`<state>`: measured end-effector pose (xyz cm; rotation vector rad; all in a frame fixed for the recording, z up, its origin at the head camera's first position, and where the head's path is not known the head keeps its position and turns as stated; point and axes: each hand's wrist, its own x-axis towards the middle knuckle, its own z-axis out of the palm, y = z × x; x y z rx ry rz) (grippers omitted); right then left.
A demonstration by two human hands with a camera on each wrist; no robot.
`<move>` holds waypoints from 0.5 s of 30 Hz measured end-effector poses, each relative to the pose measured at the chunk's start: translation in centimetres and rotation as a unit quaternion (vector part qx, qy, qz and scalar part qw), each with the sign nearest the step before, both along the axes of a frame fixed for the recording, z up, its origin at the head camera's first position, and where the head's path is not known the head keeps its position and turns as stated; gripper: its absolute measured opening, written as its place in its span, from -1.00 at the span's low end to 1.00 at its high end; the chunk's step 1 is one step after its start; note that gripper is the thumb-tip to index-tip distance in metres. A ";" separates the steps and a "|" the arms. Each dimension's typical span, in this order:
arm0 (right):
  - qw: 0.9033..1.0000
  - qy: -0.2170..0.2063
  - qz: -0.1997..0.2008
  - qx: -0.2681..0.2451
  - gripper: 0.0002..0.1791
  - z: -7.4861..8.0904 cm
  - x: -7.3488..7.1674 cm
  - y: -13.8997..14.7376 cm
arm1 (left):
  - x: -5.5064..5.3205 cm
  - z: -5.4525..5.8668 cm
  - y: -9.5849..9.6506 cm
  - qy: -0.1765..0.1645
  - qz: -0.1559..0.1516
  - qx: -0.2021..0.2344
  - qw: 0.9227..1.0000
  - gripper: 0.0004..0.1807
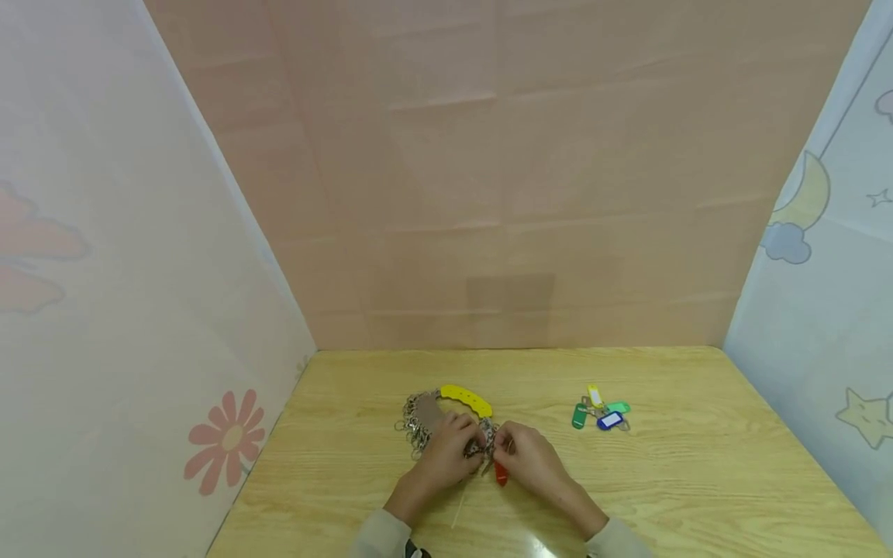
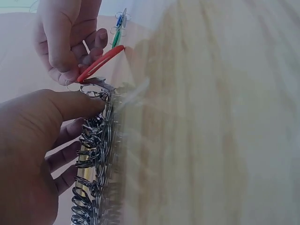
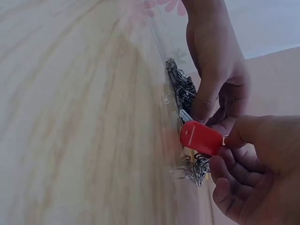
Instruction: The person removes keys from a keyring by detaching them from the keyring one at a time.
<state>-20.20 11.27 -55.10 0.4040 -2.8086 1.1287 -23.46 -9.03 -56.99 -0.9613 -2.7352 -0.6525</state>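
Observation:
A big loop of many small metal rings [image 2: 96,140] with a yellow curved handle [image 1: 466,398] lies on the table. My left hand [image 1: 449,448] grips the loop at its near side, thumb [image 2: 77,104] over the rings and the other fingers beneath. Close by on the right, my right hand [image 1: 532,459] pinches a red key tag [image 3: 201,137] at its ring end between thumb and fingertip. A flat metal key [image 2: 99,83] shows right at the red tag, between the two hands.
Several key tags, yellow, light green, dark green and blue [image 1: 610,421], lie bunched with their rings to the right of my hands. A wood-patterned table [image 1: 698,465] carries everything. Printed cloth walls [image 1: 237,349] stand left and right, with a plain pinkish one [image 1: 488,194] behind.

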 end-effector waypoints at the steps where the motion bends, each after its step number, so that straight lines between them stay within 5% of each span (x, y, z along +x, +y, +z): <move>1: 1.000 0.000 0.000 0.000 -0.91 0.0 0.0 0.1 | 0.0 0.0 0.0 0.009 0.001 -0.002 1.000 -0.87; 15: 1.000 -0.014 0.004 -0.006 -0.88 0.0 -0.4 1.4 | 0.1 0.0 0.9 0.036 0.015 -0.004 0.999 -0.87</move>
